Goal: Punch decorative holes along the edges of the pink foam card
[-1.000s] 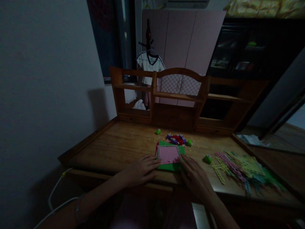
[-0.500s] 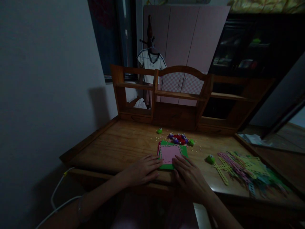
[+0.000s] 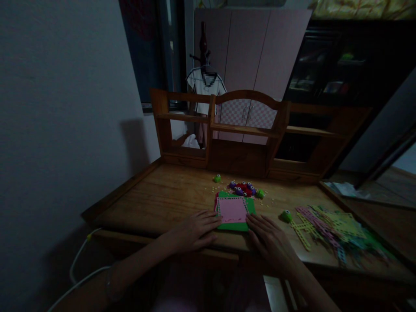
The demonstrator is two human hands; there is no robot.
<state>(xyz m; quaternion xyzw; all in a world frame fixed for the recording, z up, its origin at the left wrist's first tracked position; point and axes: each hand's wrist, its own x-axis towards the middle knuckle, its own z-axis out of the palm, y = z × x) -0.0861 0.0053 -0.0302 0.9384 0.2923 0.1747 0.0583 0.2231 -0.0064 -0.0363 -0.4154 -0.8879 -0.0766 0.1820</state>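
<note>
A pink square sheet with a row of dark marks or holes along its edges lies on a larger green sheet at the front of the desk. My left hand rests flat, its fingertips touching the left edge of the sheets. Over the lower right corner lies my right hand, fingers stretched out. Something red shows at the left edge of the green sheet. Just behind sit several small red and purple pieces with eyes, among tiny pale bits.
Small green pieces with eyes stand on the wooden desk, one at the back and another to the right. A pile of punched yellow, pink and green strips covers the right side. A wooden shelf borders the back.
My right hand has slid to the right across the pink sheet, uncovering more of its lower part. My left hand has stayed in place.
</note>
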